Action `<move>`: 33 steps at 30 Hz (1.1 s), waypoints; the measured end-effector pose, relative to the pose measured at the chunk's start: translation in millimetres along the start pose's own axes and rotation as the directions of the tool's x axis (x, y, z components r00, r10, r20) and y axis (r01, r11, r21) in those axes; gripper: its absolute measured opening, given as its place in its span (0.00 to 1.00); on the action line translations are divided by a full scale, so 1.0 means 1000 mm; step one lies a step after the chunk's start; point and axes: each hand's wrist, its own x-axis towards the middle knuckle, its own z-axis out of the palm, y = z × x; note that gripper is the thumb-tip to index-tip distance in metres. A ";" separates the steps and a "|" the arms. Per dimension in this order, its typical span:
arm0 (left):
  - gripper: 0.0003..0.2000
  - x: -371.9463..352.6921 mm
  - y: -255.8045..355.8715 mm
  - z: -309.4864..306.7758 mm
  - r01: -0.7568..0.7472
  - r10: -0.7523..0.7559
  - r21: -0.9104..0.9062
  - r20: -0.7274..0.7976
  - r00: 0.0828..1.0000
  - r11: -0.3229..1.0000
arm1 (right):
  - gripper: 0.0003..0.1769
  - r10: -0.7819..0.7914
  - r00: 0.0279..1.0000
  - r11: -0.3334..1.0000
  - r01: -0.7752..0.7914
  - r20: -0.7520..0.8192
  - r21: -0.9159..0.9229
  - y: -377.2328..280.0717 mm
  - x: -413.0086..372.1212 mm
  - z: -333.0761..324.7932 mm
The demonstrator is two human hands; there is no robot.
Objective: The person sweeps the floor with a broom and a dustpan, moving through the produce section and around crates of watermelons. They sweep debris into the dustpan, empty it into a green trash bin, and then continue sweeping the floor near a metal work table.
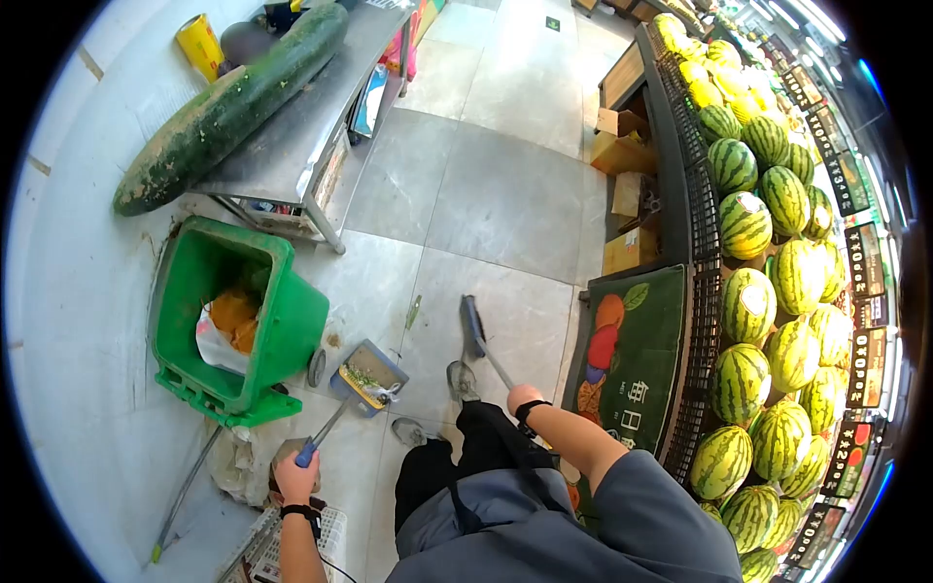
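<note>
My left hand grips the blue handle end of a long-handled dustpan, whose grey pan rests on the tiled floor with green scraps inside. My right hand holds the shaft of a broom; its dark head sits on the floor just right of the pan. My two grey shoes stand between pan and broom. A green wheeled bin stands open directly left of the pan, with a plastic bag and orange waste inside.
A steel table at upper left carries a very long green gourd. A display rack of striped watermelons runs down the right side. Cardboard boxes sit under the rack. A small green scrap lies on the floor.
</note>
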 end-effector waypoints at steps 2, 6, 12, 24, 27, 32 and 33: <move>0.21 0.002 -0.005 0.004 0.000 0.000 -0.006 -0.007 1.000 1.000 | 0.14 -0.034 0.999 0.999 0.034 -0.009 0.024 -0.020 -0.007 -0.007; 0.21 0.007 0.005 -0.004 -0.001 0.000 -0.029 -0.021 1.000 1.000 | 0.17 -0.093 0.996 0.991 0.094 -0.012 0.096 -0.041 -0.032 -0.028; 0.21 0.002 0.004 -0.015 0.004 -0.004 0.020 0.026 1.000 1.000 | 0.23 -0.105 0.992 0.989 0.111 -0.067 0.096 -0.016 -0.046 -0.064; 0.22 0.002 -0.005 -0.011 0.022 -0.023 0.025 0.042 0.999 0.999 | 0.14 -0.008 0.997 0.996 0.001 -0.076 -0.089 -0.067 0.099 -0.128; 0.22 -0.002 -0.009 -0.008 0.042 -0.042 0.012 0.053 0.998 0.999 | 0.14 -0.117 0.989 0.957 0.088 -0.090 -0.278 -0.097 0.127 -0.101; 0.22 0.007 -0.010 -0.005 0.037 -0.038 0.034 0.039 0.999 0.999 | 0.13 -0.215 0.973 0.945 0.186 -0.083 -0.270 -0.112 0.084 -0.041; 0.22 0.006 -0.007 -0.006 0.042 -0.043 0.036 0.041 0.998 0.998 | 0.13 -0.129 0.988 0.981 0.115 -0.087 -0.158 -0.113 0.056 -0.041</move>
